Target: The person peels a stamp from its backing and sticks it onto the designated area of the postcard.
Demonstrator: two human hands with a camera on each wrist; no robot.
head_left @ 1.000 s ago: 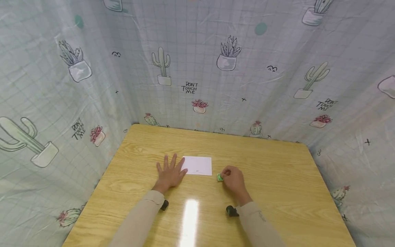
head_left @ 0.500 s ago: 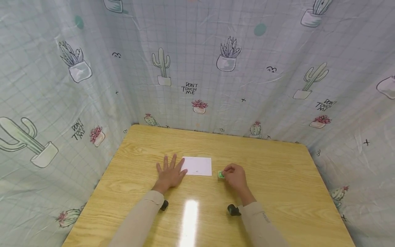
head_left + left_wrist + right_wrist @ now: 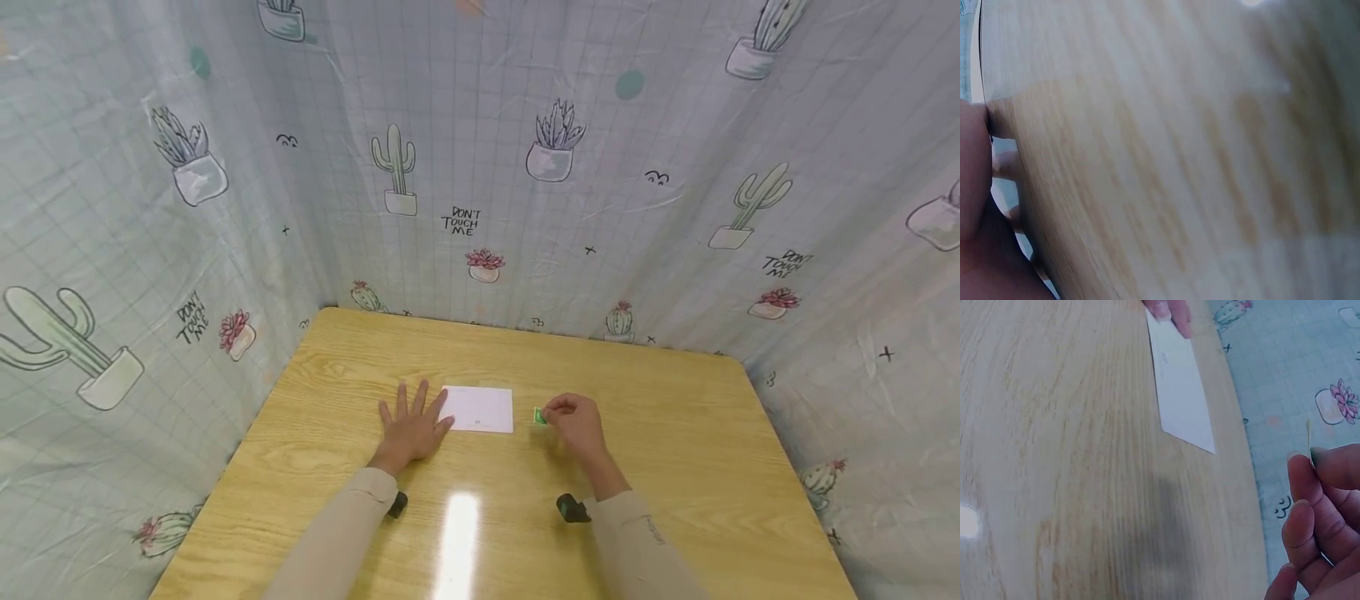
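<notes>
A white paper rectangle (image 3: pixel 482 408), like an envelope or postcard with small print near its lower edge, lies flat on the table. My left hand (image 3: pixel 411 432) rests on the table with fingers spread, its forefinger and thumb on the paper's left edge. To the right of the paper, my right hand (image 3: pixel 579 425) pinches a small green stamp (image 3: pixel 539 416) with a white border between thumb and forefinger. In the right wrist view the stamp (image 3: pixel 1309 440) appears edge-on and very thin, raised above the table. Only part of the left hand (image 3: pixel 972 175) shows in the left wrist view.
The wooden table (image 3: pixel 660 467) reaches back to a curtain (image 3: pixel 480 125) printed with cacti, which also hangs at both sides. Black wrist devices sit at both cuffs, the right wrist device (image 3: pixel 573 507) showing most. A bright light reflection (image 3: pixel 459 542) lies on the tabletop.
My right hand has moved slightly up and away with the pinched stamp. The left hand and paper keep their places; the head view has tilted up a little.
</notes>
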